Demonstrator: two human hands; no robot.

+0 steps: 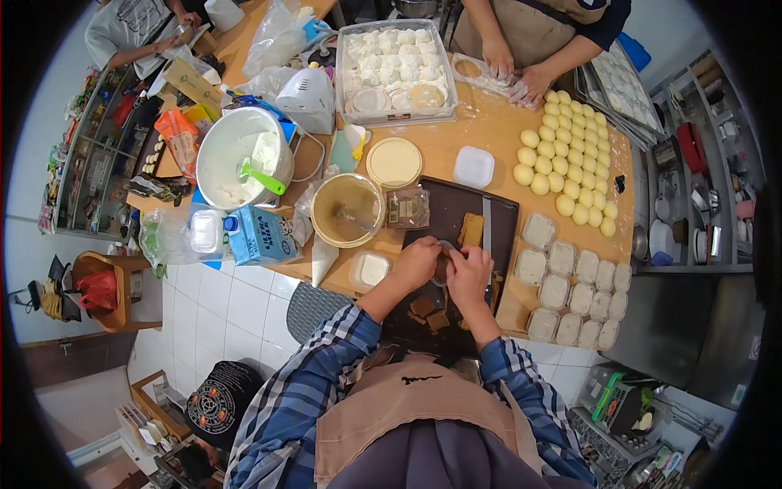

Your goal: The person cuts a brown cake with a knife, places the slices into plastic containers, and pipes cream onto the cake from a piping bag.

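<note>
Above the dark brown tray, both my hands come together around a small clear plastic tub, mostly covered by my fingers. My left hand grips its left side, while the fingers of my right hand are bent over it from the right. What lies inside the tub is hard to make out. Just beyond my right hand lies a strip of brown cake, beside a long knife. Cut brown cake pieces lie on the tray closer to me.
Filled lidded tubs stand right of the tray, with rows of pale dough balls behind. To the left are a brown cream bucket, a piping bag, a blue carton and a white bucket. A co-worker's hands work dough opposite.
</note>
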